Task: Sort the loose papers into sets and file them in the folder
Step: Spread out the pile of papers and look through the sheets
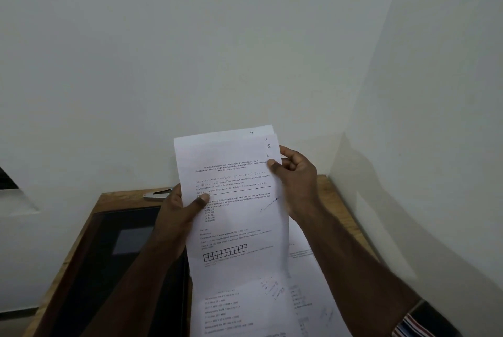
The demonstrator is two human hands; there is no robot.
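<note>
While you hold the sheaf of papers [231, 200] upright above the desk [321, 184], your left hand [179, 211] grips its left edge with the thumb pressed across the printed front and the fingers hidden behind. Your right hand [294, 173] pinches the right edge near the top corner, thumb on the front, the other fingers curled behind the sheets. The top edges are fanned, so that several sheets stand stepped one behind another, with handwritten numbers showing at their upper right corners. The sheaf's lower edge hangs just over more loose papers [313, 282] lying flat on the desk, spread toward your right forearm and overlapping each other.

To your left, a dark folder [122, 255] lies flat on the desk, bearing a grey rectangular label; its right edge runs just beside the loose sheets. Beyond your left hand, near the desk's far edge, a silver and black stapler-like tool [158, 194] lies partly hidden by the hand; you cannot tell exactly what it is.

The desk is brown wood and narrow, pushed into a corner. A pale wall [217, 37] stands right at its far edge, and a second wall [435, 146] closes in along its right side, so open room lies only above the desk and off its left edge. A striped sleeve [411, 325] shows at your right arm, low in the view.
</note>
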